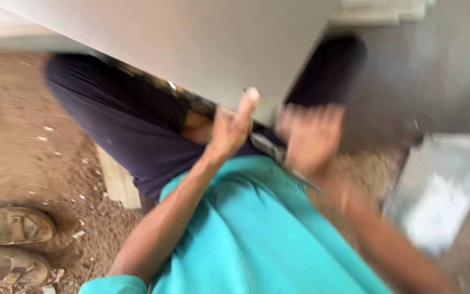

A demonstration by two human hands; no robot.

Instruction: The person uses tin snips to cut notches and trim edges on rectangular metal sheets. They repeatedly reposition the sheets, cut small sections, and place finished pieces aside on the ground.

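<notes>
Panel (191, 43) spans upper frame, edge over the lap. Left hand (232, 128) grips that edge, thumb raised. Right hand (311, 136), blurred, seems closed on a metal tool (270, 148) at centre. Judged: edge work; steadying needed.

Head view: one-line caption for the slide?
Seated person in teal shirt, left hand on the edge of a grey board, right hand blurred on a metal tool.
</notes>
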